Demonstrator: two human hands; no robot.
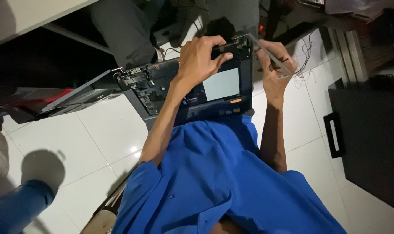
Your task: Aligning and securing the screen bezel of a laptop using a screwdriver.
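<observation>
- Laptop base (192, 93), opened up w/ inner parts showing, lies across the person's lap, above the blue shirt (223, 182).
- Left hand (203, 58) sits on the base's top edge near the right hinge; fingers curled, thumb pressed vs. the dark plastic – gripping the edge of the base.
- Right hand (275, 65) at the base's right corner, fingers closed around a thin grey panel (270, 54) (looks like lid/bezel strip), tilted, running from hinge area out to the right.
- Pale rect. patch (221, 83) on the base just below left hand; small orange tab (236, 100) under it.
- Left end of base: exposed hinge bracket + board bits (138, 82).
- Another flat grey panel (75, 93) lies on the floor left of the laptop, touching or just beside it – can't tell which.
- White tiled floor (97, 134) underneath.
- Dark case w/ handle (366, 138) on floor at right, well apart from hands.
- Thin wires (307, 65) on tiles just beyond right hand.
- Other person's jeans leg (15, 208) at lower left; grey trouser leg (123, 30) at top.
</observation>
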